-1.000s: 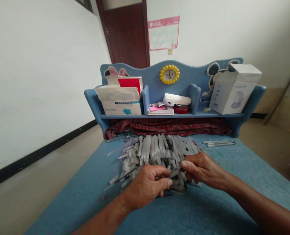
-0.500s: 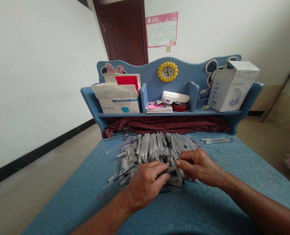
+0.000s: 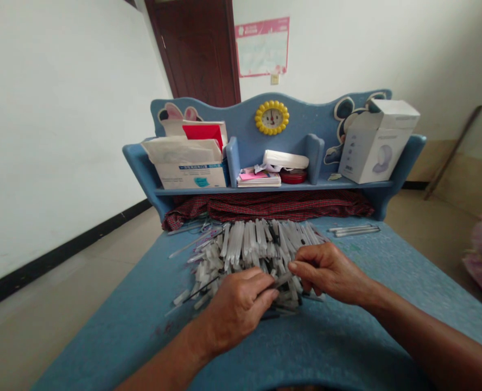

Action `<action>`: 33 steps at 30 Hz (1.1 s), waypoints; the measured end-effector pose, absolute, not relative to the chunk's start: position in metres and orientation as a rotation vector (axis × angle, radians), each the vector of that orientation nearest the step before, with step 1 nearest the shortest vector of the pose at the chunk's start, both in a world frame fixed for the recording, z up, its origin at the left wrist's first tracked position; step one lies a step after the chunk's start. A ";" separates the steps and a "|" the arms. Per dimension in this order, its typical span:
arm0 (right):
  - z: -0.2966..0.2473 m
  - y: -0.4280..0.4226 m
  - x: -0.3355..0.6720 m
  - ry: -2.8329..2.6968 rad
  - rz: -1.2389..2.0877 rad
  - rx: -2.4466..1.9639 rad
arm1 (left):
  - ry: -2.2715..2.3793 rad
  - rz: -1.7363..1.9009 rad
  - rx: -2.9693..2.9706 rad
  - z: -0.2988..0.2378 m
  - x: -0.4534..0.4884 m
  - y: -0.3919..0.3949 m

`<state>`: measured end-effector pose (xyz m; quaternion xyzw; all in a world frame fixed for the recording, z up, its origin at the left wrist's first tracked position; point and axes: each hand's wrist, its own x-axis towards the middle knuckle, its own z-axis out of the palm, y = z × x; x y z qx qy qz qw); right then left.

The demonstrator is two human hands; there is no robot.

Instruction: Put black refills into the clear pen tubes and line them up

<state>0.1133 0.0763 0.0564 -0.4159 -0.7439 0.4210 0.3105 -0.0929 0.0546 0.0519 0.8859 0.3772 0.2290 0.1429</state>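
Observation:
Over the front of a heap of narrow, translucent plastic pieces (image 3: pixel 245 241), both hands meet around one slim greyish strip (image 3: pixel 282 280). My left hand (image 3: pixel 241 304) pinches the strip's left end between thumb and fingers. At its other end is my right hand (image 3: pixel 326 271), thumb and forefinger pressed together with the rest curled in. Whether the strip is a sleeve or a tube is too small to tell. Among the heap lie dark thin rods, one a black rod (image 3: pixel 201 289) left of my left hand. The hands hide part of the pile.
A blue desk (image 3: pixel 114 326) carries the heap. Several slender rods (image 3: pixel 355 231) lie at its right rear. Behind are a folded red checked cloth (image 3: pixel 265 206) and a shelf (image 3: pixel 273 190) with a mask box (image 3: pixel 192 174), a red round tin (image 3: pixel 293 177) and a white carton (image 3: pixel 379 146).
The whole scene has shifted slightly left in view as the camera turned. Both hands stay in nearly the same pose around the strip.

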 end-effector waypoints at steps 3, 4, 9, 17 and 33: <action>0.063 0.077 0.120 -2.042 1.110 -1.088 | 1.099 0.727 2.483 0.052 -0.094 0.055; 0.067 0.078 0.124 -2.107 1.084 -1.091 | 1.104 0.764 2.437 0.053 -0.094 0.055; 0.078 0.079 0.143 -2.618 0.643 -1.318 | 1.138 0.925 2.158 0.061 -0.097 0.056; 0.055 0.078 0.137 -2.822 0.291 -1.536 | 1.158 1.077 1.886 0.064 -0.098 0.058; 0.049 0.080 0.133 -2.832 0.242 -1.638 | 1.187 1.045 1.868 0.064 -0.097 0.057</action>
